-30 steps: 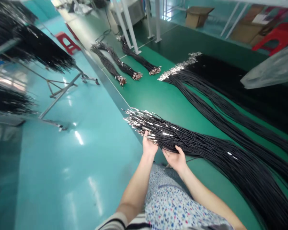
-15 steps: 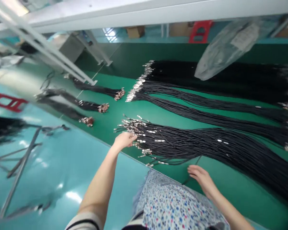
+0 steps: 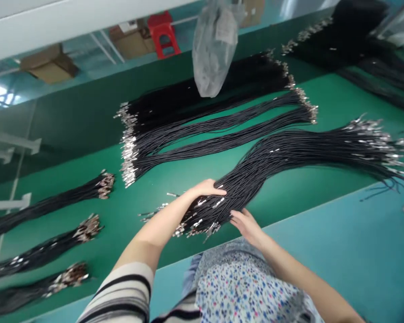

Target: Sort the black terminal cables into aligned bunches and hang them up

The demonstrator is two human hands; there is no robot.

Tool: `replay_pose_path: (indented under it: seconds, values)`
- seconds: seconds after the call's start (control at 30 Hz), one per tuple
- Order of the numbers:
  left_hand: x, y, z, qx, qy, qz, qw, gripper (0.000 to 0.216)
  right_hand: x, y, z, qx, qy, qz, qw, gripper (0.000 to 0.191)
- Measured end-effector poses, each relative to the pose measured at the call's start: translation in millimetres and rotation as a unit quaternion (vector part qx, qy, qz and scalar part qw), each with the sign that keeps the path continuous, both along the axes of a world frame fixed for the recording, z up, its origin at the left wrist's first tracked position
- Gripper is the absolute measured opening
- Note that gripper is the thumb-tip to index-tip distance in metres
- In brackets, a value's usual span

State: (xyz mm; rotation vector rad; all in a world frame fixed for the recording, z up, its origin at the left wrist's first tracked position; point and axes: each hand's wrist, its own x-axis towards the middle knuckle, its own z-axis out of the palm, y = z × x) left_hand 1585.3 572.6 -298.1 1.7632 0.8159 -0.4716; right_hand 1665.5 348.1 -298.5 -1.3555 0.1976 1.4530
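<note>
Black thin-cable bundle with silver metal connectors at both ends: flat on green matte worktop, near end close to front edge, just ahead of torso. Left hand palm-down on top of near end, fingers extended and loose, not clamped on anything. Right hand at bundle's near flank, fingers spread, touching outer strands, no closed grip either.

Step in hand, by the look: squaring up and gathering near end. To do well: press lightly with left to pin strands, sweep right inward under flank so stragglers fold in rather than roll off front edge. Work from connector tips back along the strands, not from middle; tips ragged and fanned, some poking out past left forearm. Avoid dragging across connectors: likely to snag and pull single strands out of line. Close both hands around full girth only once tips level.

Orientation: long axis diagonal across worktop, near-left to far-right, with a shallow S-bend mid-length. Near connector end pointing left and toward front edge; far connector end pointing right, splayed, a few loose strands drooping near front edge there. Roughly parallel to fanned black cable rows with silver tips further back, well apart from them. Three small black bundles off to left, clear plastic bag over back rows.
</note>
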Motion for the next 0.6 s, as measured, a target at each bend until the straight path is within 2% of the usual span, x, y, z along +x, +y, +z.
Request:
replay_pose_path:
  seconds: [0.07,0.17,0.27,0.37,0.43,0.5,0.53,0.6]
  values:
    - [4,-4,7.3,-0.053,0.031,-0.028,0.998,0.052,-23,19,-0.5,0.031,0.053,-0.045,0.997,0.04]
    - [12,-7,22.0,-0.06,0.048,-0.068,0.995,0.051,-35,39,-3.2,0.029,0.132,-0.097,0.986,0.03]
    - [21,-5,54.9,0.019,0.035,-0.166,0.985,0.044,-40,54,8.7,0.082,0.218,-0.121,0.965,0.026]
    - [18,4,104.0,0.173,0.062,-0.267,0.946,0.038,-59,71,32.5,0.133,0.291,-0.115,0.941,0.022]
    - [4,12,130.3,0.275,0.108,-0.311,0.903,0.036,-82,82,41.2,0.132,0.324,-0.074,0.934,0.023]
    - [-19,20,139.5,0.3,0.157,-0.337,0.879,0.033,-107,94,35.6,0.126,0.329,0.016,0.936,0.027]
    - [-32,23,136.3,0.304,0.185,-0.332,0.874,0.032,-118,100,27.4,0.12,0.328,0.046,0.936,0.027]
    - [-56,25,116.6,0.293,0.216,-0.311,0.878,0.033,-129,108,3.1,0.073,0.32,0.151,0.933,0.021]
